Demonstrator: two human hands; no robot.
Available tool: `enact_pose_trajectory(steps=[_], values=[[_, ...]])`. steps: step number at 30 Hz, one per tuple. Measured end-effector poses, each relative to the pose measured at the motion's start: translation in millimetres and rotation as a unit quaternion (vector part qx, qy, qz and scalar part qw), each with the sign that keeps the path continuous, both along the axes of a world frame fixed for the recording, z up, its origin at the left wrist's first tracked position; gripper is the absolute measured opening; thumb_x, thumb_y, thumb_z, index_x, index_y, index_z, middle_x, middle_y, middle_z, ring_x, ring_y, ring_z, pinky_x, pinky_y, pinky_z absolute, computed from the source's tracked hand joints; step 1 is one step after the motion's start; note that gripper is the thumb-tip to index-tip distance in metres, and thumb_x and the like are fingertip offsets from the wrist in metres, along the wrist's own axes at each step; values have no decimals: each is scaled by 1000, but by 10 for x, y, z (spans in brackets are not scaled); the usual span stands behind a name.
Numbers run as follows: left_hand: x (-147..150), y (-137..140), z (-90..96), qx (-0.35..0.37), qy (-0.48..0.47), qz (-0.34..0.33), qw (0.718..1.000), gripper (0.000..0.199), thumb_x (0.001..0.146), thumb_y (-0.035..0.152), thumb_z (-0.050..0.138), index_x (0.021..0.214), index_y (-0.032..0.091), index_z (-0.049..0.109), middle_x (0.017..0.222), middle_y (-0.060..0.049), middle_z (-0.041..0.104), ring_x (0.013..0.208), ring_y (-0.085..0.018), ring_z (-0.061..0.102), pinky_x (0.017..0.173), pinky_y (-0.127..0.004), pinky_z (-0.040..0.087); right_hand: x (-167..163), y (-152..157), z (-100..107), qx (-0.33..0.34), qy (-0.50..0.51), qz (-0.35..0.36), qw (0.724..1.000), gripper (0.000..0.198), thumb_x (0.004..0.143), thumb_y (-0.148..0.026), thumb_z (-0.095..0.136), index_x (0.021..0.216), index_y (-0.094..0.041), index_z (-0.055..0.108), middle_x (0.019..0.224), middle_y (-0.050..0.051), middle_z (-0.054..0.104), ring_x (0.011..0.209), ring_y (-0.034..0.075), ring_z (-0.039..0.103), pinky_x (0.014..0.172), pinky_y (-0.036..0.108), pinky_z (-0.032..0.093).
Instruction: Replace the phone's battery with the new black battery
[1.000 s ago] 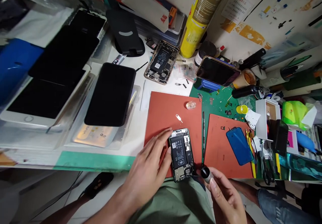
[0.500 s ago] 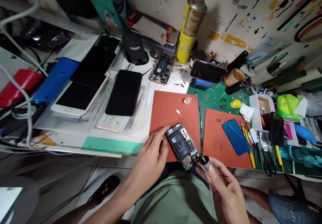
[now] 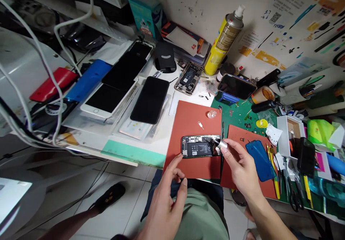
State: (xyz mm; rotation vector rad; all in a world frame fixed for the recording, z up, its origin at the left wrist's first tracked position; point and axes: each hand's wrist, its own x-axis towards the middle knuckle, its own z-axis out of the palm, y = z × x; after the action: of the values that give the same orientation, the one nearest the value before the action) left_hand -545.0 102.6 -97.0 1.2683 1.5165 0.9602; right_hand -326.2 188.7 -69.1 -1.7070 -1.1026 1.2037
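Observation:
An opened smartphone (image 3: 201, 146) lies crosswise on the left red-brown mat (image 3: 199, 107), its black battery and circuit boards bare. My left hand (image 3: 169, 193) is open, its index fingertip at the phone's near left corner and the other fingers loosely curled. Between the thumb and fingers of my right hand (image 3: 239, 157) is a short silver tube (image 3: 222, 144) with a dark open end, held over the phone's right end. What is inside the tube cannot be made out. Beyond the phone lie a SIM eject pin (image 3: 201, 125) and a small clear round container (image 3: 211, 114).
Several phones and screens, one a black-screened phone (image 3: 150, 100), cover the left. A yellow spray can (image 3: 221, 42) and another opened phone (image 3: 189, 78) stand behind. To the right lie a blue phone back (image 3: 260, 159), scissors (image 3: 295, 200) and a white box (image 3: 285, 146).
The opened phone has turned crosswise and now lies on the mat. My right hand has brought the silver tube over its right end. My left hand has drawn back toward me.

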Motion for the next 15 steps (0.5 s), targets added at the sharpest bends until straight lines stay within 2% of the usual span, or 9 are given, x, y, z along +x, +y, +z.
enact_pose_trajectory(steps=[10, 15], values=[[-44, -70, -50, -42, -3, -14, 999, 57, 110, 37, 53, 165, 32, 40, 110, -9, 69, 95, -18, 72, 41, -11, 44, -73, 8, -37, 36, -100, 37, 994, 32, 99, -50, 75, 119, -26, 80, 118, 8, 79, 107, 25, 75, 93, 35, 61], [-64, -47, -63, -39, -15, -6, 999, 55, 110, 35, 54, 164, 30, 43, 107, -10, 69, 94, -19, 73, 39, -10, 42, -90, -1, -69, 48, -99, 29, 994, 31, 98, -48, 78, 120, -27, 81, 121, 8, 79, 113, 27, 75, 99, 38, 60]])
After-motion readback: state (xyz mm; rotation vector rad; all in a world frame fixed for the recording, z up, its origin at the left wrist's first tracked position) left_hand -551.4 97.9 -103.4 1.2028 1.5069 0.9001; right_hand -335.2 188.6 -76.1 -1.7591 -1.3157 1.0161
